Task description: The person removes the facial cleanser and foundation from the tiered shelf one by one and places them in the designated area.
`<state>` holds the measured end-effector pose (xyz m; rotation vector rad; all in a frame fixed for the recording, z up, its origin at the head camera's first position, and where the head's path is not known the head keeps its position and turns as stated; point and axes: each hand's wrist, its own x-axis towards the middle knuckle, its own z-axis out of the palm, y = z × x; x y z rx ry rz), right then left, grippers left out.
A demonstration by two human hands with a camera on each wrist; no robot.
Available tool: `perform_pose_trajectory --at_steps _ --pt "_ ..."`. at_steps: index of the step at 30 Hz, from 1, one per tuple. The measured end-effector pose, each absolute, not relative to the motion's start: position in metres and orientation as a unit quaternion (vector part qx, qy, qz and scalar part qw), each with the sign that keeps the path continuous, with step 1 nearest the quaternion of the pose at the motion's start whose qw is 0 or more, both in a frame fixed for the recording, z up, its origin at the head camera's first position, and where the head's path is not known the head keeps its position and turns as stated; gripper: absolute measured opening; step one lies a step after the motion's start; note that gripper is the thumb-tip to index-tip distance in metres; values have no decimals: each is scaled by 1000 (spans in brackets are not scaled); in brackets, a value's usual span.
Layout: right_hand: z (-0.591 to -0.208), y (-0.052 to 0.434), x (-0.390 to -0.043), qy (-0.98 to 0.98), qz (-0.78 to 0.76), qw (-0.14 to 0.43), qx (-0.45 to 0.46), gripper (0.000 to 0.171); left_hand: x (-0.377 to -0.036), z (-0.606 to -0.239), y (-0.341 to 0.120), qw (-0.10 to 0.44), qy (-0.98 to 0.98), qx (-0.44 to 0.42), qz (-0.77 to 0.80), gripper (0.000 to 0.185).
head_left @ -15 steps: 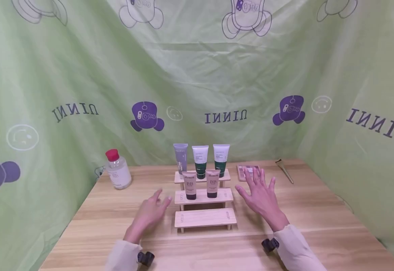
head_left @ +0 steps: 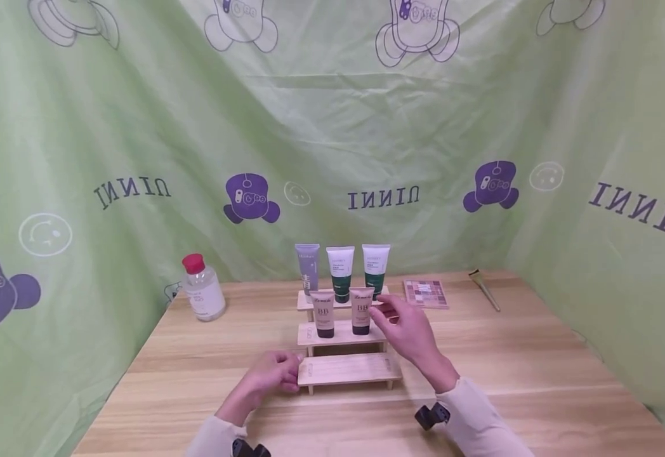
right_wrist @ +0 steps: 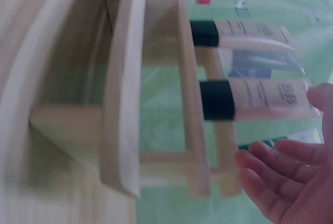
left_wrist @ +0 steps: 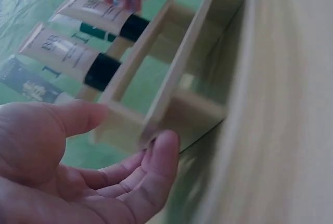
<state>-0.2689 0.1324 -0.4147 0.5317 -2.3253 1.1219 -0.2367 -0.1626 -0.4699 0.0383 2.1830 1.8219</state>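
Note:
A three-step wooden stand (head_left: 346,369) sits mid-table. Its top step carries a grey tube (head_left: 306,266) and two white-and-green tubes (head_left: 340,273). The middle step holds two beige BB tubes, the left one (head_left: 324,314) and the right one (head_left: 361,311). My left hand (head_left: 287,371) curls round the left end of the lowest step, thumb above and fingers below (left_wrist: 130,130). My right hand (head_left: 381,311) is spread beside the right BB tube (right_wrist: 260,96), its fingertips at the tube's top edge without closing on it (right_wrist: 291,135).
A clear bottle with a red cap (head_left: 202,289) stands at the back left of the wooden table (head_left: 538,381). An eyeshadow palette (head_left: 426,294) and a makeup brush (head_left: 485,289) lie at the back right. Green printed cloth walls in three sides.
My left hand dropped to the stand's lower left end and curled there. My right hand moved left, away from the palette, to the right BB tube.

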Motion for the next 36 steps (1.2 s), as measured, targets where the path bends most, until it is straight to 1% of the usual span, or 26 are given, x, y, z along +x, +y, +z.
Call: perform_pose_trajectory --at_steps 2,4,8,12,18,27,36 --pt "-416 127 -271 -845 436 237 200 34 -236 -473 -159 165 740 13 652 35" --pt "-418 123 -272 -837 455 227 203 34 -235 -478 -155 170 726 9 666 32" --pt "-423 117 -272 -823 487 205 207 40 -234 -486 -151 164 718 -11 676 31" --pt "-422 112 -272 -815 507 193 206 44 -234 -486 -151 152 724 -22 672 30" --pt "-422 108 -274 -803 524 197 206 40 -235 -485 -149 145 731 -15 666 28" --pt "-428 107 -276 -807 518 203 199 37 -236 -487 -147 148 722 -10 676 23" --pt "-432 109 -277 -809 521 193 192 35 -236 -488 -145 153 714 -11 683 20"
